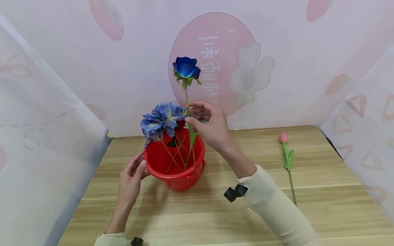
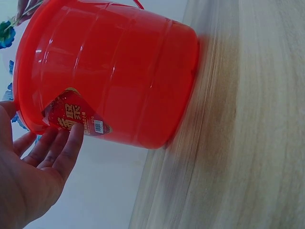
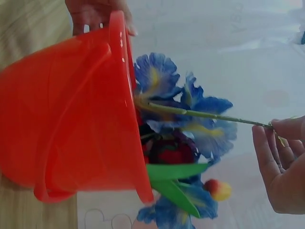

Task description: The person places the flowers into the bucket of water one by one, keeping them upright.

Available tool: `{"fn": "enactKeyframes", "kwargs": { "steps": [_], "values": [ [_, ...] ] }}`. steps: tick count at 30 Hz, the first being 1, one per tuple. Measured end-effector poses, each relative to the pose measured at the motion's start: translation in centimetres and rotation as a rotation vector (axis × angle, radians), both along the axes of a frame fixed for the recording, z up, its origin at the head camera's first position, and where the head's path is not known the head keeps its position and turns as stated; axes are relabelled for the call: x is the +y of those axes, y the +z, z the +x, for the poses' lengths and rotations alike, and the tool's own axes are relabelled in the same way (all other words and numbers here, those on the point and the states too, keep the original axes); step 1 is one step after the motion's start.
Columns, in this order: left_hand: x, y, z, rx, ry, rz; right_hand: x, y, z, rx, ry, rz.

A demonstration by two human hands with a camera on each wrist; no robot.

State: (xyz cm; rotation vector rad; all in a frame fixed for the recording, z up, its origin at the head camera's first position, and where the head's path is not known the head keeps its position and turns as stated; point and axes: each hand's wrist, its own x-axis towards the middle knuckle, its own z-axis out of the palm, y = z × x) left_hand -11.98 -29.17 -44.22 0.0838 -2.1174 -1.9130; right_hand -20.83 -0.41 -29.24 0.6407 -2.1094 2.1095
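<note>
My right hand (image 1: pixel 212 126) pinches the thin green stem (image 3: pixel 214 116) of a blue artificial rose (image 1: pixel 186 67) between thumb and fingertips. The rose stands upright, its head high above the red bucket (image 1: pixel 181 182) and its lower stem inside. My left hand (image 1: pixel 131 177) rests at the bucket's left side, thumb at the rim and fairly straight fingers (image 2: pixel 66 152) against the outer wall by a label (image 2: pixel 71 114). Blue irises (image 1: pixel 160 119) lean over the back left rim. In the right wrist view, a dark red flower (image 3: pixel 171 151) and a red-yellow tulip bud (image 3: pixel 217 189) show among them.
A pink tulip (image 1: pixel 283 138) with a long green stem lies on the right of the wooden table (image 1: pixel 246 147). Printed white cloth (image 1: pixel 138 78) hangs behind and at both sides. The bucket's handle (image 3: pixel 62 124) hangs down its side.
</note>
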Motion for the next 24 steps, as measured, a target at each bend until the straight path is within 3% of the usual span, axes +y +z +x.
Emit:
{"fn": "enactKeyframes", "kwargs": {
  "steps": [10,17,24],
  "values": [
    [-0.1,0.0,0.0,0.003,0.000,0.010,-3.6,-1.3,0.6,0.077,0.027,0.063],
    [-0.1,0.1,0.1,0.000,0.000,0.007,-5.5,-2.7,1.4,0.008,0.048,0.149],
    [0.0,0.3,0.2,-0.016,0.009,-0.010,-6.5,-3.8,1.5,0.000,0.071,0.188]
  ]
}}
